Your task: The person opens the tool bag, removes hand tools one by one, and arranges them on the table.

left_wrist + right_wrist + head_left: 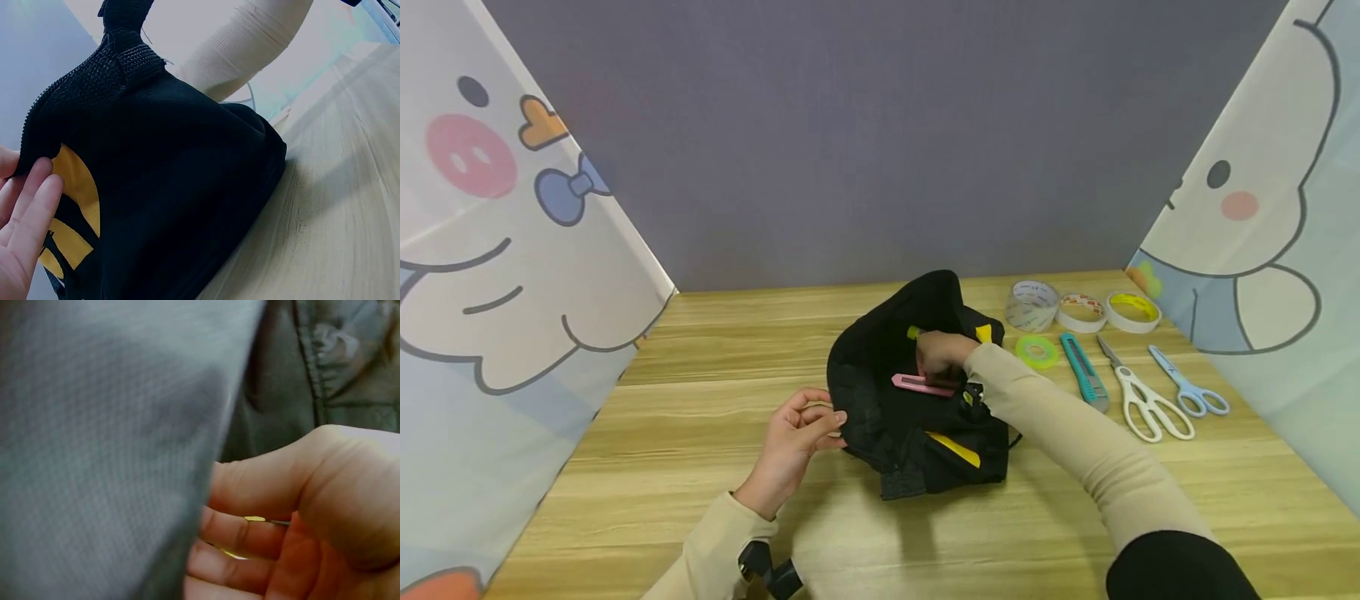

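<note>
A black bag (pixel 880 417) with yellow patches stands with its mouth spread wide. My left hand (pixel 801 433) grips the left edge of that mouth, thumb on the near side; the left wrist view shows its fingers (pixel 37 206) beside the zipped rim. Down inside the bag is my right hand (pixel 942 354), its fingers curled round a slim yellow-green item (pixel 913 332), of which only an end shows. Yellow-green slivers appear between those fingers in the right wrist view, while bag fabric (pixel 112 456) covers the fingertips. A pink utility knife (pixel 922 384) lies in the bag just below the right hand.
Right of the bag lie a green tape roll (pixel 1037 352), a teal utility knife (pixel 1084 371), white scissors (pixel 1142 396) and blue scissors (pixel 1187 383). Behind them are a clear tape roll (pixel 1032 306) and two white-edged rolls (pixel 1133 312). A grey panel (pixel 880 150) closes off the back.
</note>
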Tool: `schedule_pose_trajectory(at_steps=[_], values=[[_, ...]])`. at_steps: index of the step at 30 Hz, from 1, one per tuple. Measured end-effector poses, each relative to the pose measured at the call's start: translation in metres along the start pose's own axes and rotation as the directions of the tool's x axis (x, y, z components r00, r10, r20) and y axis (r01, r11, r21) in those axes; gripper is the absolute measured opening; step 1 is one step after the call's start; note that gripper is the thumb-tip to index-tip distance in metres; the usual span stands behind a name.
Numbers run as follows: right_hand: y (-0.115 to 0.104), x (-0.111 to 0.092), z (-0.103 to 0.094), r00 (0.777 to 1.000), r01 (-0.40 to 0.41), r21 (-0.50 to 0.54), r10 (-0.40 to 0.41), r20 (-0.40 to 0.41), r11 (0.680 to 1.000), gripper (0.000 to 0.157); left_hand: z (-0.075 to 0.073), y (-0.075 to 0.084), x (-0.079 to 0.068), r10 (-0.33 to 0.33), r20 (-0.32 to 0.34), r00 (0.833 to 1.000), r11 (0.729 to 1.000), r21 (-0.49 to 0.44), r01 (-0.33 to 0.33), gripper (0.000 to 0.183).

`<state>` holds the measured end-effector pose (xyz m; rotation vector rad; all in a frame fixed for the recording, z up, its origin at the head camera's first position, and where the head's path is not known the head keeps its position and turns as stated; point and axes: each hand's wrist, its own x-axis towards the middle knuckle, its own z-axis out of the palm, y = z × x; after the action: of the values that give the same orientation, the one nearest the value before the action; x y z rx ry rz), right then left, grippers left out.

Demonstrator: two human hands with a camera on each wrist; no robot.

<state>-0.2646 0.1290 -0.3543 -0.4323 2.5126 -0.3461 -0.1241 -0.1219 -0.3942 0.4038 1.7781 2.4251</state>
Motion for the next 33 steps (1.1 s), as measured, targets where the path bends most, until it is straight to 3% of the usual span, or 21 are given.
schedule_pose_trajectory(at_steps=[3,6,11,19,27,33], values=[[0.002,-0.003,-0.005,0.999,0.041,0.006,-0.041,-0.025,0.999,0.013,0.000,0.000,0.000,-0.004,0.003,1.000,1.000,0.001,0.004,0.029],[0.004,-0.007,-0.011,0.997,0.076,0.112,-0.072,-0.042,0.991,0.008,0.000,0.000,0.001,-0.005,0.008,1.000,1.000,0.003,0.005,0.029],[0.008,-0.016,-0.020,0.987,0.157,0.282,-0.139,-0.083,0.946,0.008,0.001,0.001,0.001,0.000,0.021,1.000,1.000,0.008,0.000,0.028],[0.001,-0.040,-0.031,0.945,0.302,0.358,-0.227,-0.237,0.884,0.008,0.002,-0.002,0.001,-0.007,0.020,1.000,1.000,0.017,0.007,0.027],[-0.005,-0.057,-0.037,0.907,0.338,0.386,-0.188,-0.377,0.858,0.008,0.003,0.000,0.000,-0.001,0.008,1.000,1.000,0.018,0.001,0.026],[-0.001,-0.068,-0.050,0.869,0.381,0.489,-0.123,-0.480,0.785,0.013,0.002,0.000,-0.001,0.011,0.007,1.000,1.000,0.014,-0.011,0.026]])
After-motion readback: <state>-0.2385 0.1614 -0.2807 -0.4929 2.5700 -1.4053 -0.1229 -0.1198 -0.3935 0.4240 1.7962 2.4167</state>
